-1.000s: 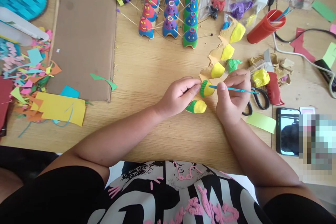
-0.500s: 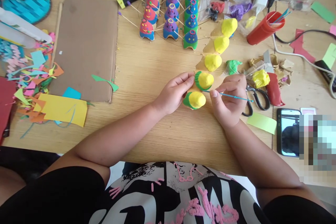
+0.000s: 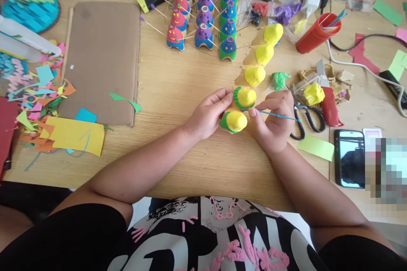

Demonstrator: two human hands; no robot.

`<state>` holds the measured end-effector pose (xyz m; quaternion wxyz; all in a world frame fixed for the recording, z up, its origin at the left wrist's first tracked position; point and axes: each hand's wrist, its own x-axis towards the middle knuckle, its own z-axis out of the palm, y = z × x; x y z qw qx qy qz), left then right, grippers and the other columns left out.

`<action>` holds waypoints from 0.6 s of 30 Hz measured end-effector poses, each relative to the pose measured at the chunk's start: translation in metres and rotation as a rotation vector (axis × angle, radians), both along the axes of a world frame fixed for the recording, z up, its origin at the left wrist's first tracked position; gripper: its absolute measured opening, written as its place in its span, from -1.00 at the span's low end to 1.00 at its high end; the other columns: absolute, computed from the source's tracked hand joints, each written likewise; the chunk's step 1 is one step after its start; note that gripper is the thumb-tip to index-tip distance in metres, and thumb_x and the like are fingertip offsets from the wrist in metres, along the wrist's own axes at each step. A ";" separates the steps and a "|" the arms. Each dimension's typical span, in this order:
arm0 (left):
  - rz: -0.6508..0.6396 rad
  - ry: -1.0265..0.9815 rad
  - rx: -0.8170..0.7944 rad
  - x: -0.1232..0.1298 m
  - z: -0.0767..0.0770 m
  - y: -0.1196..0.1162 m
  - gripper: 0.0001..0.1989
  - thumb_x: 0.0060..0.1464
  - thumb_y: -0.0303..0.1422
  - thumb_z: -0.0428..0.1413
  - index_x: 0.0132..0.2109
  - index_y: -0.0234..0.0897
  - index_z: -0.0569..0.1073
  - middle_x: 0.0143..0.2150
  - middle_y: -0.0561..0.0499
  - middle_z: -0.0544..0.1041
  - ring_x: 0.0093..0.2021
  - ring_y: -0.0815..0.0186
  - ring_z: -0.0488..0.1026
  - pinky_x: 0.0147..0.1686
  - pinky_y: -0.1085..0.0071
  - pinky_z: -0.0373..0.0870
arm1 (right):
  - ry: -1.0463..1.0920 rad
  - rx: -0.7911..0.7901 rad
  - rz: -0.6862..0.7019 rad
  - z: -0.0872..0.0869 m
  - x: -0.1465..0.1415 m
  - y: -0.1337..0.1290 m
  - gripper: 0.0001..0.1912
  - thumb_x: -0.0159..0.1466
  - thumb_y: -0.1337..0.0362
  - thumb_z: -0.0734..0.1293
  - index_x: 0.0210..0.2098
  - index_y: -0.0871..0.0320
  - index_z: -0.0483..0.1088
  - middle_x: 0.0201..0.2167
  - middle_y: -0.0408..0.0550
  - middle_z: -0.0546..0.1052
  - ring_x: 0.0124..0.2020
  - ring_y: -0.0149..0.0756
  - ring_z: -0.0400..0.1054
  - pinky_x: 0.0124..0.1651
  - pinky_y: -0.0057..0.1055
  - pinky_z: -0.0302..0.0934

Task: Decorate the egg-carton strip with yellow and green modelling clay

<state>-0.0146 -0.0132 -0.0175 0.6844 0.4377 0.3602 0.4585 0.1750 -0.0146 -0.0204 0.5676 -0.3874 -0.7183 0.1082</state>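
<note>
Yellow-domed strip (image 3: pixel 254 76) | left fingers (image 3: pixel 225 100) pinch edge, contact hidden | right fingers (image 3: pixel 258 123) grip blue stick (image 3: pixel 280 116), tip unclear

Room left of hands (image 3: pixel 208 115), scissors (image 3: pixel 308 113) right

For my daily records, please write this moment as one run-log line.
left hand: holds yellow-bumped strip | right hand: holds thin blue stick, tip near two green-edged bumps | nearby: scissors

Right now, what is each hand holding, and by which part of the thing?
Left hand: the egg-carton strip, by its edge near the green-banded cups. Right hand: the thin blue stick, near its end closest to the strip.
</note>
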 end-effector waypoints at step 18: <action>-0.038 -0.130 -0.142 -0.002 0.003 0.000 -0.62 0.24 0.05 0.31 -0.11 -0.16 0.55 -0.21 0.00 0.66 -0.29 0.31 0.60 -0.40 0.40 0.52 | -0.031 -0.015 -0.037 0.000 0.000 0.002 -0.73 0.37 -0.05 0.47 -0.28 -0.05 0.45 -0.41 -0.14 0.42 -0.34 -0.16 0.37 -0.17 -0.02 0.33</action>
